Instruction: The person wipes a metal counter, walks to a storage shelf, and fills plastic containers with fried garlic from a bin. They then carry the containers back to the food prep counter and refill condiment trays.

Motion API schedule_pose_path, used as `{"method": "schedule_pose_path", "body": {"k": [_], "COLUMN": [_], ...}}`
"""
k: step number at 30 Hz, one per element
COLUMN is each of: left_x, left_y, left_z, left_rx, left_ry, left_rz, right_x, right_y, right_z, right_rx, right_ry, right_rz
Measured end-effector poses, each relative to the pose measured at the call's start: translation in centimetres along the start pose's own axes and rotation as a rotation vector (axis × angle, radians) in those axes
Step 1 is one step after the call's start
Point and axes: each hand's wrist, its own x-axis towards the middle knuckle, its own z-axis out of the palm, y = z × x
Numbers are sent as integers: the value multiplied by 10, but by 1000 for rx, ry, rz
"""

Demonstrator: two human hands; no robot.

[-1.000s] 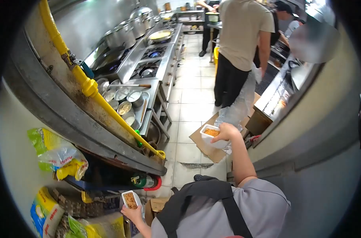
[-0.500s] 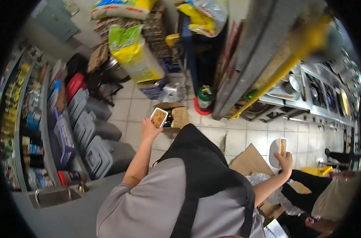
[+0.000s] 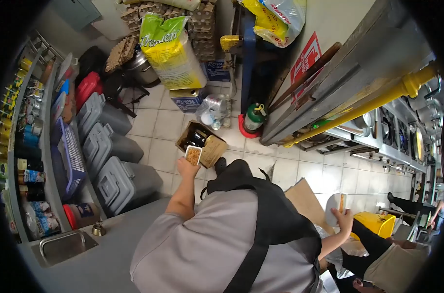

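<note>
My left hand [image 3: 187,167] is closed on a small white rectangular tray [image 3: 193,155] filled with brown, crumbly food. Just beyond this tray, an open cardboard box [image 3: 213,151] with dark bottles [image 3: 196,138] inside stands on the floor. Out to the right, my right hand [image 3: 344,219] grips a second, narrow-looking white tray [image 3: 342,201] holding orange-brown food. A pale grey rounded shape [image 3: 331,209] shows beside that hand; whether I hold it too is unclear.
Grey lidded bins [image 3: 117,183] and a stocked shelf [image 3: 34,161] line the left. Ahead are a large sack [image 3: 175,56], a green gas cylinder [image 3: 254,118] and a yellow pipe [image 3: 349,111]. Another person [image 3: 395,263] is at lower right, near a yellow bucket [image 3: 375,223].
My view has shifted, and more of the bottle box shows. My right hand and its tray sit slightly lower and further left in view. Both trays are still held.
</note>
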Motion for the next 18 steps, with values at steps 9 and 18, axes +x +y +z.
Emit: {"method": "schedule_pose_path", "body": {"k": [9, 18], "left_x": [2, -65], "left_y": [77, 159], "left_z": [-8, 27], "left_rx": [56, 239], "left_ry": [-176, -370], "left_rz": [293, 427], "right_x": [4, -11], "right_y": [-13, 82], "right_z": [13, 13], "right_rx": [-38, -13], "right_ry": [7, 171], "right_rz": [-84, -105]}}
